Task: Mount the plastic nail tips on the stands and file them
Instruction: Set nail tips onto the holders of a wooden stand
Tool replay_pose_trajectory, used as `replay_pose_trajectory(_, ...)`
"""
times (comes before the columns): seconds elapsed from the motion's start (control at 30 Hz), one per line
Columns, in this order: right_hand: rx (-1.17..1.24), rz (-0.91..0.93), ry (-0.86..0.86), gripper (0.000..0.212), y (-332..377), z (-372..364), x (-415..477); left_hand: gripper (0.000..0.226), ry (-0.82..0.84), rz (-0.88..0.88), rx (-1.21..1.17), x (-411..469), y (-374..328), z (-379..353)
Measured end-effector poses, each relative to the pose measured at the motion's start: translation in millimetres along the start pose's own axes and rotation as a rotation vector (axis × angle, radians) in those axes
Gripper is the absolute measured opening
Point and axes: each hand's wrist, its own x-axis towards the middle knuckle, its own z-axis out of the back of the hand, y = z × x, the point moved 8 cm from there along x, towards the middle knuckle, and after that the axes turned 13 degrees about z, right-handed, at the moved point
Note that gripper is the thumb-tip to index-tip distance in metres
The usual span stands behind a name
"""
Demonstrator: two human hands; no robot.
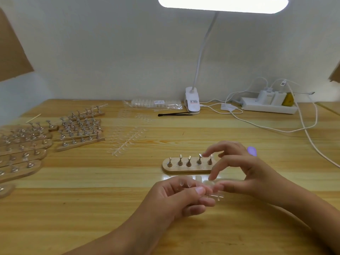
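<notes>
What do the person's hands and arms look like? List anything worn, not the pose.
Left hand and right hand are ungloved, with no rings. Both forearms are bare: no sleeves, watch or bracelet in view. Visible fingernails are short and unpainted.

The left hand (176,196) is covering most of the clear nail-tip strip (215,195), and the see-through plastic is blurring into the bench (92,208), so whether the right hand (244,173) is pinching it is not showing. That hand is also hiding the right end of the wooden stand (184,169) and most of a purple object (252,150). The left edge is cutting off the spare stands (22,153), the top edge is cropping the lamp (222,4), and the bag label (159,102) is appearing too small to read.
</notes>
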Motion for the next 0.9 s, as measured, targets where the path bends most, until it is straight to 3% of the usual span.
replay_pose_trajectory(0.1,0.076,-0.086,-0.21,0.018,-10.5,9.3,10.5,0.01,0.001,-0.017,0.079,-1.9,-0.8,-2.4)
replay_pose_trajectory(0.2,-0.045,-0.19,-0.351,0.024,-25.0,13.6,17.1,0.01,0.029,-0.032,0.195,-3.8,-0.4,-9.5)
replay_pose_trajectory(0.43,-0.23,-0.18,-0.345,0.023,-32.1,9.1,16.1,0.011,0.041,-0.027,0.262,-2.3,3.7,-11.2)
replay_pose_trajectory(0.9,-0.299,-0.148,-0.259,0.01,-30.8,2.7,19.3,0.011,0.036,-0.017,0.278,-0.8,5.1,-8.7)
